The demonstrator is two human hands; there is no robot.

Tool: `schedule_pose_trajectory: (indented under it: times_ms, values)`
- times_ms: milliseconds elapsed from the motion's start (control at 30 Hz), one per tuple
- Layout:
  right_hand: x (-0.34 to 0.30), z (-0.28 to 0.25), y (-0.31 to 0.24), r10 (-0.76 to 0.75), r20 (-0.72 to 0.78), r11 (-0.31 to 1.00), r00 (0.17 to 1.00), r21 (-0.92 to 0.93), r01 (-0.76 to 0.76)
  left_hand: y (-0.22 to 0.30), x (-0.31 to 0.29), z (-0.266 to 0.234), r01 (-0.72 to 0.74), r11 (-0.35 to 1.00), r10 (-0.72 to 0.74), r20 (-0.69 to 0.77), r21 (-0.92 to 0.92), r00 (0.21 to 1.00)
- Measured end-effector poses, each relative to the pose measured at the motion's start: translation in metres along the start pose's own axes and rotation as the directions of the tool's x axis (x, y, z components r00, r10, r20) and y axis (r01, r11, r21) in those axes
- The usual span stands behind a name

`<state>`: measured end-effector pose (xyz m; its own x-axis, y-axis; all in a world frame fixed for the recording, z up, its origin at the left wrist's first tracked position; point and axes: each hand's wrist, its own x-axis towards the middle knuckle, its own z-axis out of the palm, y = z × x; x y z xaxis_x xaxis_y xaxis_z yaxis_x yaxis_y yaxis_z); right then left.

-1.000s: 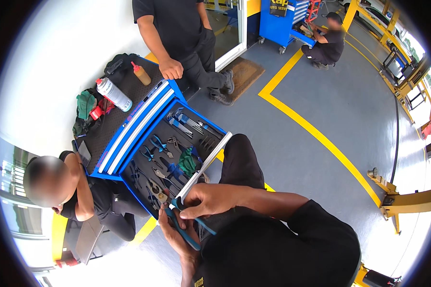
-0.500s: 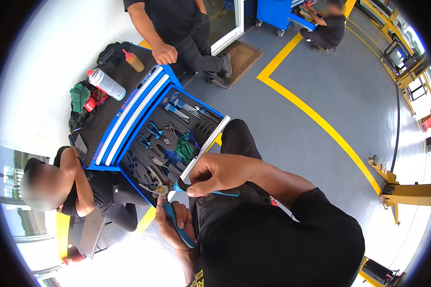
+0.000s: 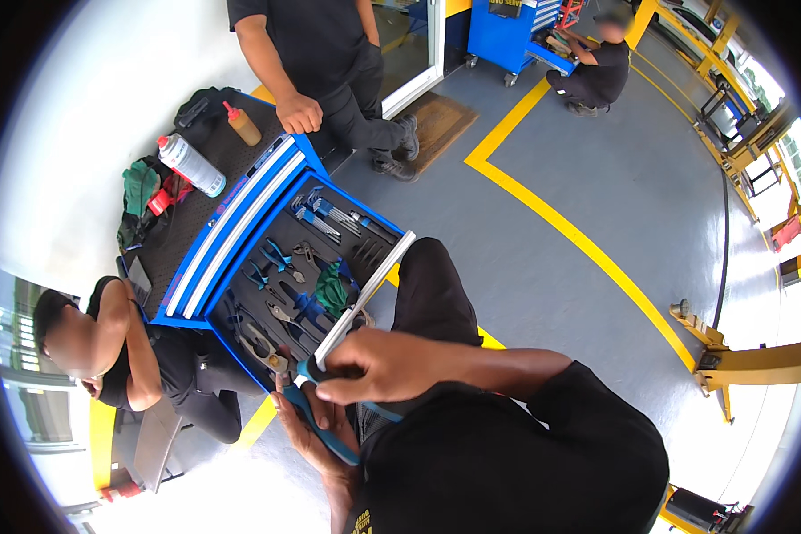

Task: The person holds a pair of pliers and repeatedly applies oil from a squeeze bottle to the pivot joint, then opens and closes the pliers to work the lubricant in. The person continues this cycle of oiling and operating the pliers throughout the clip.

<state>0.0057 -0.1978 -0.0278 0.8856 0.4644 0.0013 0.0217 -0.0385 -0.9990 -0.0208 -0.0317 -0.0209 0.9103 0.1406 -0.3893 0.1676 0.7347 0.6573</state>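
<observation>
A large pair of pliers (image 3: 277, 363) with long blue handles is held in both my hands, its handles spread and its jaws apart over the near-left corner of the open drawer (image 3: 378, 278). My left hand (image 3: 303, 434) is closed round the lower handle, thumb side toward the pivot. The upper handle is in my right hand (image 3: 365, 367), fingers wrapped round it. Beneath the jaws lie several other pliers (image 3: 282, 313) on dark lining. A green cloth (image 3: 332, 289) rests by the drawer's front edge, and hex key sets (image 3: 322, 220) lie toward its far end.
On the blue tool cabinet (image 3: 231, 245) stand a spray can (image 3: 191, 165) and an amber bottle (image 3: 242, 125), beside a green-and-red cloth bundle (image 3: 142, 196). One person (image 3: 316, 71) stands at its far end, another (image 3: 138, 343) crouches at left. A third person (image 3: 601, 71) squats by another blue cabinet.
The view has shifted slightly, moving the cabinet left in the picture. Both hands keep their hold on the pliers; my right hand sits lower in the picture, slightly blurred.
</observation>
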Motion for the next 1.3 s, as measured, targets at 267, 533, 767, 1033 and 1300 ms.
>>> schedule_pose_trajectory:
  times_ms: [267, 533, 767, 1033, 1300]
  values:
    - [0.002, -0.029, -0.007, 0.004, 0.17, 0.993, 0.985, 0.115, -0.023, 0.007, 0.004, -0.039, -0.076, 0.996, 0.051, 0.46, 0.037, 0.886]
    - [0.027, -0.017, 0.002, 0.024, -0.001, 0.974, 1.0, 0.225, -0.023, 0.009, 0.03, 0.003, -0.133, 0.96, 0.084, 0.202, 0.247, 0.976]
    - [0.008, 0.008, 0.011, 0.062, -0.168, 0.996, 0.984, 0.073, -0.051, -0.021, 0.024, 0.022, -0.02, 0.99, 0.035, -0.109, 0.137, 0.993]
    - [0.008, -0.044, -0.006, 0.133, 0.0, 0.977, 0.991, 0.167, -0.131, 0.015, 0.033, -0.021, 0.208, 0.949, -0.301, 0.49, 0.236, 0.818]
    - [0.049, -0.009, 0.015, 0.131, 0.017, 0.989, 0.991, 0.064, -0.132, 0.03, 0.042, -0.036, 0.024, 0.953, -0.09, 0.205, 0.302, 0.975]
